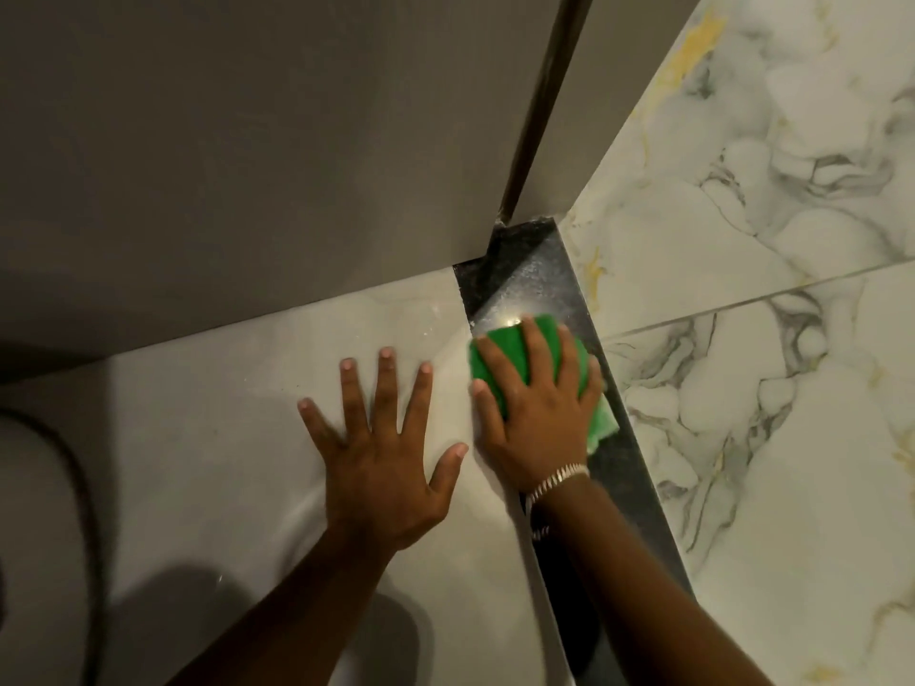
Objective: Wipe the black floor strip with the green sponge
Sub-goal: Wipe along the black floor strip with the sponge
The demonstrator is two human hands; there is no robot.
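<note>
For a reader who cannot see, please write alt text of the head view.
A right hand presses a green sponge flat on a black floor strip that runs between a plain pale tile and marbled tiles. The left hand rests spread on the pale tile beside it.

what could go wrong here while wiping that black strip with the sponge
The floor strip looks wet and shiny, and the left hand is braced flat on glossy tile, so it might slip. The right hand presses the green sponge close to the wall corner, where knuckles could bump.
</note>
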